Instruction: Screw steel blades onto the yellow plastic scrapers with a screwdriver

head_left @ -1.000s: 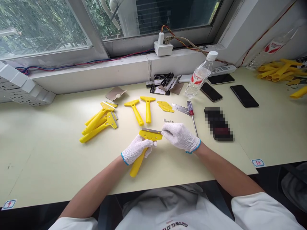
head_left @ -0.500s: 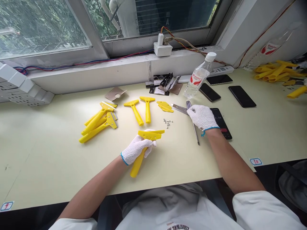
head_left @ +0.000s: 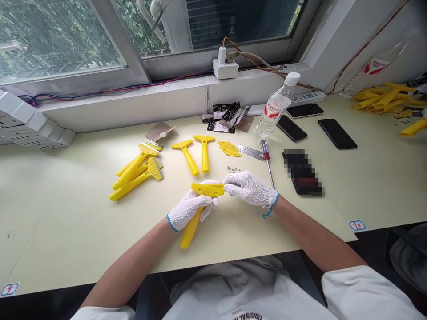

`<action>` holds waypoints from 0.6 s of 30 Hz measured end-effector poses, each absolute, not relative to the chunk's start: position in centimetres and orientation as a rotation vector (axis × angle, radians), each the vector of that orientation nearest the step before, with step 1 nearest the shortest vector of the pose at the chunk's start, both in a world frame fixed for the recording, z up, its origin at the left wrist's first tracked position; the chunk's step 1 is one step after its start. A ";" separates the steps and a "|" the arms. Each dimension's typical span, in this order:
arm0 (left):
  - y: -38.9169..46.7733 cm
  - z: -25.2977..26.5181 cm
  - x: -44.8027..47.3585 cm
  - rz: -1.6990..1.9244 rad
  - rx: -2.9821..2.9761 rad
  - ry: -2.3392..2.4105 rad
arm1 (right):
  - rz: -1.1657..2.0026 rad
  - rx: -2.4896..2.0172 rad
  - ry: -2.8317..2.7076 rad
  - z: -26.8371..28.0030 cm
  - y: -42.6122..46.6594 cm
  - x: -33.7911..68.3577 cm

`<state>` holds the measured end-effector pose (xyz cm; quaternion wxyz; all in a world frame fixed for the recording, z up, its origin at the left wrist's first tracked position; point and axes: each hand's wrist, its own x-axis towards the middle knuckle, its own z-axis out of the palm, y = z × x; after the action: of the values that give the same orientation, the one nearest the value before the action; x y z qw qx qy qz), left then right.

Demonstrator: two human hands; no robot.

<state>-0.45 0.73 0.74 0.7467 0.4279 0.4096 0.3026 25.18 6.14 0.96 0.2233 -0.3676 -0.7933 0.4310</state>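
head camera | above table point(head_left: 83, 240) | facing forward, down | table near, window point(head_left: 60, 40) beyond

A pale yellow table point(head_left: 76, 235) is spread from nine o'clock to three, its surface evenly lit. Behind it, a white ledge point(head_left: 133, 107) is run beneath a grey-framed window point(head_left: 131, 46), set between ten and one o'clock. Green foliage point(head_left: 66, 31) is seen through the glass at ten. At two, the window is bordered by a white wall point(head_left: 333, 49).
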 end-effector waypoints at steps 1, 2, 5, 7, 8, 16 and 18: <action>0.7 0.7 -0.5 0.658 0.923 0.899 | 1.182 -1.039 -2.128 0.9 6.1 25.0; 0.7 0.7 -0.5 0.661 0.900 0.897 | 1.171 -1.095 -2.034 0.8 6.2 25.0; 0.6 0.9 -0.7 0.710 0.798 0.843 | 1.131 -1.342 -1.645 0.3 7.4 25.9; 0.6 1.0 -0.9 0.756 0.753 0.800 | 1.123 -1.462 -1.379 0.0 8.7 26.7; 0.6 1.1 -0.9 0.774 0.745 0.787 | 1.127 -1.484 -1.283 -0.2 9.3 27.0; 0.4 2.4 -1.1 0.921 0.821 0.855 | 1.116 -1.429 -1.303 -0.6 10.5 26.8; 0.4 2.3 -1.2 0.974 0.865 0.870 | 1.074 -1.441 -1.342 -0.4 9.9 26.7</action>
<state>-1.16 0.44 2.30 0.7087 0.3894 0.3918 0.4389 26.72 9.86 -0.37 0.4343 -0.5788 -0.5390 0.4311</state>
